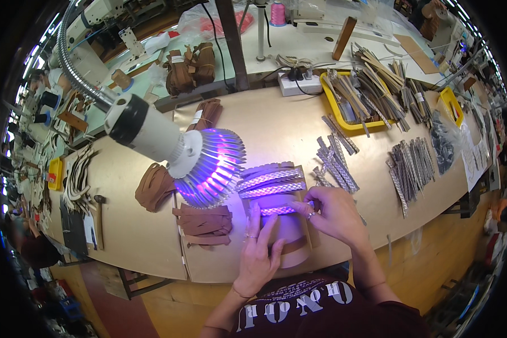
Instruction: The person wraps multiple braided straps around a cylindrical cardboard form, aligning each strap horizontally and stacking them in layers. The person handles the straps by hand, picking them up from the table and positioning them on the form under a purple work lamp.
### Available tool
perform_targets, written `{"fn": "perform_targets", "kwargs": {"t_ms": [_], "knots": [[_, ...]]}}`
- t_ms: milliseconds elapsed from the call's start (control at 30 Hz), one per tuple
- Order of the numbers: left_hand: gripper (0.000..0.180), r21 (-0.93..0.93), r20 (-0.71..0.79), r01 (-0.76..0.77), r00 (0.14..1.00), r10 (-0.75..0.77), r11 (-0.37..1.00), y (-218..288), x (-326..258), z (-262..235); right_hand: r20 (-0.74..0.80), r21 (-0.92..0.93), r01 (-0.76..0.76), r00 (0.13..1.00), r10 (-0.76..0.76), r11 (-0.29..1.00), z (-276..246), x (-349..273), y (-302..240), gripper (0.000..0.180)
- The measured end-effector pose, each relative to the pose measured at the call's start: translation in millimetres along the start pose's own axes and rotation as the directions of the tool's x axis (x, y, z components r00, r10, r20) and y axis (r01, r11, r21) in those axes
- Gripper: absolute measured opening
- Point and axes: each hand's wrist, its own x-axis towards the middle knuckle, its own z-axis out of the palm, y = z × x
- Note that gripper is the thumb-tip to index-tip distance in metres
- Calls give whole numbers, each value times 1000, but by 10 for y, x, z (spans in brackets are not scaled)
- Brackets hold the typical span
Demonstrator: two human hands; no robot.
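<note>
My left hand [260,248] lies flat on a brown board [292,248] at the table's near edge, its fingertips pressing one end of a short silver braided strip [278,210]. My right hand [331,209] pinches the other end of that strip between thumb and fingers. Two more silver braided strips [270,185] lie side by side just beyond it. A gooseneck lamp [208,163] with a finned head casts violet light on the strips from the left.
Brown strap bundles [204,221] lie left of my hands. Loose silver strips [333,163] and another pile [411,166] lie to the right. A yellow tray [343,125] of strips and a power strip [299,84] stand further back. A hammer [98,217] rests far left.
</note>
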Motion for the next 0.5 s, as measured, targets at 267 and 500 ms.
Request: {"fn": "perform_targets", "kwargs": {"t_ms": [267, 500], "knots": [[49, 159, 118, -24, 993, 5, 987, 35, 26, -66, 4, 128, -57, 998, 57, 990, 33, 26, 107, 45], [47, 231, 128, -40, 992, 11, 972, 119, 76, -98, 0, 178, -42, 999, 43, 983, -8, 44, 73, 40]]}}
